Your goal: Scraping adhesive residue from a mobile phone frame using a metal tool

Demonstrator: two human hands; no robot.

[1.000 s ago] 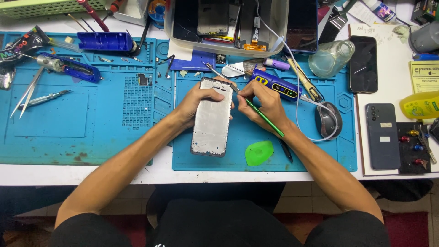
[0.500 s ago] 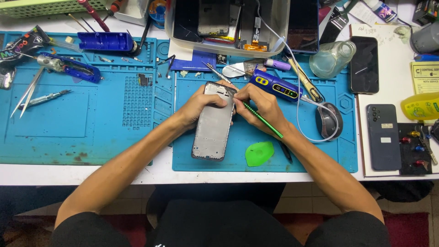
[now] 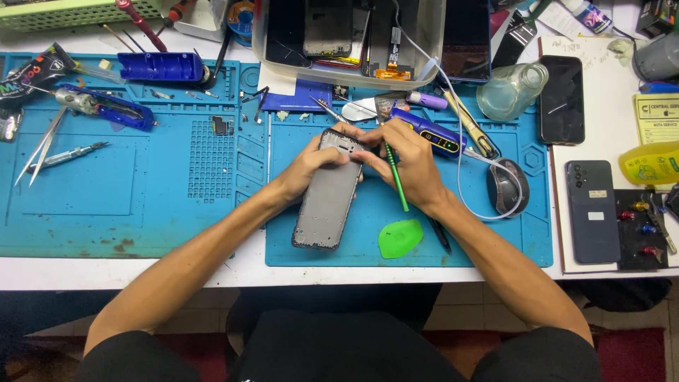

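Observation:
A grey, opened phone frame [image 3: 330, 194] lies tilted on the right blue work mat [image 3: 488, 244]. My left hand [image 3: 311, 164] grips its upper left side. My right hand [image 3: 407, 159] holds a thin green tool [image 3: 397, 180] like a pen, with its upper end at the top edge of the phone frame. A green guitar-pick-shaped opening tool [image 3: 399, 238] lies on the mat just below my right wrist.
A clear tray of phone parts [image 3: 351, 35] stands at the back. A blue handheld tool [image 3: 431, 133], a glass bottle [image 3: 511, 88] and a mouse [image 3: 507, 186] lie right of my hands. Two dark phones [image 3: 562, 99] [image 3: 593, 211] rest far right; tweezers [image 3: 42, 152] lie on the left mat.
My hands have shifted slightly at the top of the phone frame, and the green tool now stands more upright. The phone frame stays in place.

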